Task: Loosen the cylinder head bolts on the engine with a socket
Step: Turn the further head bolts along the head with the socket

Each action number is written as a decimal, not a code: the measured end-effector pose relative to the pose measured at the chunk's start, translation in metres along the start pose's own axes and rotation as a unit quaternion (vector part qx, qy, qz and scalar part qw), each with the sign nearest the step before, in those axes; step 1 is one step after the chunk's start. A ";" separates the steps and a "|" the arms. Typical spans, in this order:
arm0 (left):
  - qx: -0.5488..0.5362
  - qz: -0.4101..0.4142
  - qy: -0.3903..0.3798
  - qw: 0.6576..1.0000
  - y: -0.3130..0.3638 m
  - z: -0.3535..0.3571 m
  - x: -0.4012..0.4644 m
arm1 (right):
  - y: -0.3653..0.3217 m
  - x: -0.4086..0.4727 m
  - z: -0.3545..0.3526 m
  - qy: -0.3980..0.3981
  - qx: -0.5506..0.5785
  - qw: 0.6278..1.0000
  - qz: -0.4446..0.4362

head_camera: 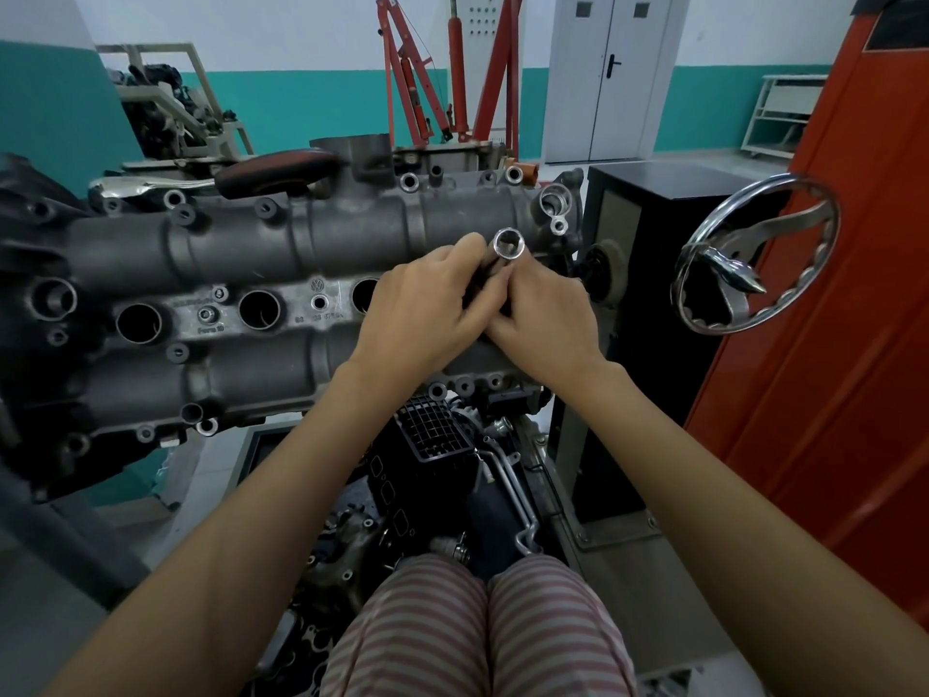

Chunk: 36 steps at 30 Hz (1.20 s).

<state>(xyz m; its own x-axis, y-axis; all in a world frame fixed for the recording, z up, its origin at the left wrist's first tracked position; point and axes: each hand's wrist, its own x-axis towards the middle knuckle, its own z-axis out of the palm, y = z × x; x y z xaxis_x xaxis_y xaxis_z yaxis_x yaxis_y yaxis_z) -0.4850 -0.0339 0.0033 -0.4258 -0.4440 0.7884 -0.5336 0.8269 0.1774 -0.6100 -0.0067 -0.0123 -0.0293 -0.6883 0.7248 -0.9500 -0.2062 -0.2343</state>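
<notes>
The grey engine cylinder head lies across the view on a stand, with round plug wells and several bolt holes along its edges. Above its right half my left hand and my right hand meet, both gripping a shiny chrome socket whose open end points up toward me. My fingers hide its lower part and whatever it joins to. A ratchet with a dark red-black handle and chrome head rests on the far edge of the head at the left.
A chrome handwheel of the stand juts out at right beside a black box and an orange cabinet. A red engine crane stands behind. Engine parts and pipes sit below near my striped trousers.
</notes>
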 end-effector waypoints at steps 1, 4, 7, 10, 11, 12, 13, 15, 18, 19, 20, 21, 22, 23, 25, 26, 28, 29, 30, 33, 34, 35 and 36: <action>-0.001 -0.001 0.000 1.000 -0.001 0.000 0.000 | 0.000 0.000 0.000 0.007 0.006 1.000 -0.002; -0.009 -0.001 0.000 1.000 -0.004 0.000 0.000 | 0.000 0.000 0.001 0.003 -0.001 1.000 0.002; -0.016 -0.001 0.005 1.000 -0.003 0.000 0.000 | 0.000 0.000 0.000 -0.008 -0.023 1.000 0.001; -0.011 0.001 0.006 1.000 0.001 -0.002 -0.001 | 0.001 -0.001 -0.002 0.000 -0.013 1.000 -0.013; -0.010 0.004 0.005 1.000 0.002 -0.002 -0.001 | 0.001 -0.002 -0.002 0.002 -0.011 1.000 -0.016; -0.009 0.005 0.003 1.000 0.002 -0.002 -0.001 | 0.001 -0.002 -0.003 0.001 -0.014 1.000 -0.018; -0.006 0.005 0.001 1.000 0.003 -0.002 -0.001 | 0.001 -0.002 -0.002 -0.004 -0.019 1.000 -0.017; 0.006 0.001 0.000 1.000 0.002 -0.001 0.000 | 0.001 -0.001 -0.001 -0.013 -0.014 1.000 -0.004; 0.010 -0.005 0.001 1.000 0.000 0.001 0.001 | 0.000 0.000 -0.001 -0.009 0.012 1.000 0.001; 0.008 -0.006 0.000 1.000 -0.001 0.001 0.001 | 0.000 0.001 -0.001 -0.012 0.009 1.000 0.003; 0.006 -0.006 0.000 1.000 -0.003 0.001 0.001 | 0.000 0.001 0.000 -0.016 0.000 1.000 0.005; 0.005 -0.006 0.001 1.000 -0.004 0.001 0.001 | 0.001 0.001 0.000 -0.016 -0.011 1.000 0.005; 0.003 -0.006 0.000 1.000 -0.004 0.001 0.001 | 0.000 0.001 0.000 -0.013 -0.017 1.000 0.004; 0.002 -0.005 0.000 1.000 -0.005 0.001 0.001 | 0.000 0.001 -0.001 -0.008 -0.015 1.000 0.002; 0.002 -0.006 -0.003 1.000 -0.004 0.001 0.001 | -0.002 0.000 -0.003 -0.007 0.000 1.000 -0.003; 0.003 -0.008 -0.004 1.000 -0.003 0.000 0.001 | -0.002 -0.001 -0.004 -0.009 0.004 1.000 -0.006; 0.010 -0.005 -0.002 1.000 -0.001 0.000 0.000 | -0.002 -0.001 -0.005 -0.018 -0.003 1.000 -0.011; 0.012 -0.001 -0.001 1.000 0.000 -0.001 0.000 | -0.001 -0.001 -0.005 -0.026 -0.010 1.000 -0.011; 0.010 0.001 -0.001 1.000 0.002 -0.001 0.000 | -0.001 0.000 -0.005 -0.033 -0.017 0.999 -0.010; 0.009 0.010 -0.002 1.000 0.004 -0.001 -0.001 | 0.002 0.000 -0.002 -0.041 -0.036 0.998 -0.004; 0.013 0.012 -0.004 1.000 0.003 -0.001 0.000 | 0.003 0.000 -0.001 -0.043 -0.038 0.998 0.000; 0.016 0.012 -0.005 1.000 0.003 0.000 0.000 | 0.003 0.001 -0.001 -0.043 -0.036 0.998 0.005; 0.018 0.012 -0.004 1.000 0.002 0.000 0.000 | 0.003 0.002 -0.001 -0.041 -0.029 0.999 0.007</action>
<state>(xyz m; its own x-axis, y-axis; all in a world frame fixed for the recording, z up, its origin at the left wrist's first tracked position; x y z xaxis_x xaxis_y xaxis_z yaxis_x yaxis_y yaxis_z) -0.4859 -0.0324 0.0036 -0.4441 -0.4274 0.7875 -0.5491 0.8243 0.1378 -0.6131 -0.0079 -0.0114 -0.0194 -0.7456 0.6661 -0.9662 -0.1574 -0.2043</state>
